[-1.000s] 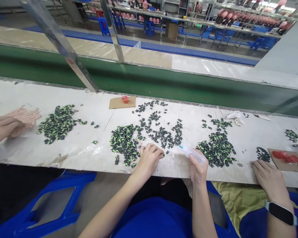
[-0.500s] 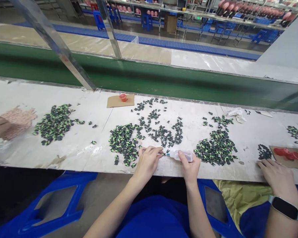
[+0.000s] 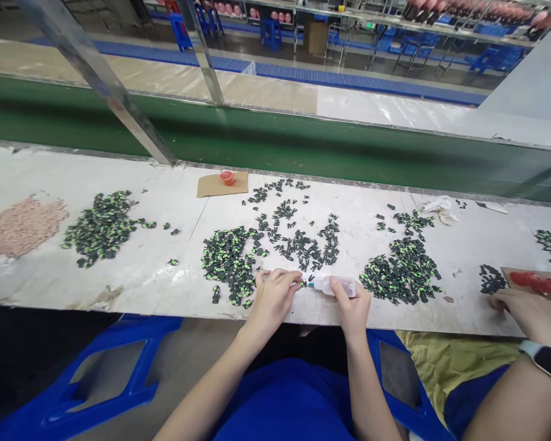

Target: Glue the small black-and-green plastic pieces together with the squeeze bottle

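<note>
My left hand (image 3: 274, 295) pinches a small black-and-green piece (image 3: 303, 284) between thumb and fingers near the table's front edge. In my right hand (image 3: 352, 306) lies a clear squeeze bottle (image 3: 341, 286) on its side, its blue tip (image 3: 311, 285) pointing left at the piece. Whether tip and piece touch, I cannot tell. Left of my left hand is a pile of black-and-green pieces (image 3: 229, 263); a similar pile (image 3: 400, 272) lies right of the bottle. Small black forked parts (image 3: 303, 247) are scattered just beyond my hands.
A co-worker's hand (image 3: 528, 312) with a watch is at the right, near red cups (image 3: 535, 282) on cardboard. At left lie another black-and-green pile (image 3: 101, 229) and small pink pieces (image 3: 25, 225). A red cup (image 3: 227, 177) stands on cardboard (image 3: 206, 186) at the back. A metal post (image 3: 133, 122) rises from the table.
The hand at the far left has gone out of view. The co-worker's hand on the right has shifted right. My own hands, piece and bottle have hardly moved.
</note>
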### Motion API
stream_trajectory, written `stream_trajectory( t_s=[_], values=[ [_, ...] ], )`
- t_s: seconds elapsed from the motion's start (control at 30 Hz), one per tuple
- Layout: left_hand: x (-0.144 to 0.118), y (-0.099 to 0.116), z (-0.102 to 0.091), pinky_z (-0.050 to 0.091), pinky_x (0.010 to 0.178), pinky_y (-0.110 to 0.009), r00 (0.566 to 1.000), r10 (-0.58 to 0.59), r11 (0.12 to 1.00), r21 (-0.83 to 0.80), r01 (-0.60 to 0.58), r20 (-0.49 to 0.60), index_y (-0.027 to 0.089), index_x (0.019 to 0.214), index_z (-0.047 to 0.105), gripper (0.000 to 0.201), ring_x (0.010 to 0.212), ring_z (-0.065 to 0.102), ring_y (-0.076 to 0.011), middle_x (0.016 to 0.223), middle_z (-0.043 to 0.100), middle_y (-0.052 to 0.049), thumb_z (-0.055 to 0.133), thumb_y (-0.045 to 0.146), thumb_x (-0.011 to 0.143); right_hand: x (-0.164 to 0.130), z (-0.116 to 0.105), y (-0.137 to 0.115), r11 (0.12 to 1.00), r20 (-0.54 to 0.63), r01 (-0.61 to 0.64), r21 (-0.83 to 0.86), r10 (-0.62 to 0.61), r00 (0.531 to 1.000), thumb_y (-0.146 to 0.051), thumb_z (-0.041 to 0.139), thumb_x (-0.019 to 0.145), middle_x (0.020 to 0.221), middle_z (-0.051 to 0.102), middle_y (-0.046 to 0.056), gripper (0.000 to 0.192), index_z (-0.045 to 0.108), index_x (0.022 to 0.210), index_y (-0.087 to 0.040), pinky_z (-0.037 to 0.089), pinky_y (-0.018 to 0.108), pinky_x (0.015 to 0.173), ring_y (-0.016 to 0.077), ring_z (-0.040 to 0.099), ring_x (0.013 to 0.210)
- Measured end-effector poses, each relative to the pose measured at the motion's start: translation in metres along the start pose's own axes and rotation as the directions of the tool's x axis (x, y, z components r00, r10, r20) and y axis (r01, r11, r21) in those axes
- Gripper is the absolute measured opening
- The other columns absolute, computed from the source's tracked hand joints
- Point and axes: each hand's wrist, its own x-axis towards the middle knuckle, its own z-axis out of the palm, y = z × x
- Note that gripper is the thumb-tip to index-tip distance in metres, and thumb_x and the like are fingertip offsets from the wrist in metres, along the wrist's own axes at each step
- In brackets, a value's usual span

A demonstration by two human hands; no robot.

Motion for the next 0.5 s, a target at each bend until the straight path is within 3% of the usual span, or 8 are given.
stream_trajectory(
  t_s=[0.5],
  values=[
    [0.0001,-0.0008,0.0002,0.029,0.094,-0.043,1.000,-0.007,1.000,-0.029,0.007,-0.014,0.025,0.096,0.063,0.014,0.093,0.063,-0.0200,0.097,0.074,-0.003,0.056,0.016,0.087,-0.0009,0.0031,0.0017,1.000,-0.037,0.018,-0.022,-0.018,0.999,-0.042,0.064,0.070,0.045,0.048,-0.002,0.033,0.057,0.051,-0.016,0.035,0.023,0.044,0.0113,0.042,0.046]
  ],
)
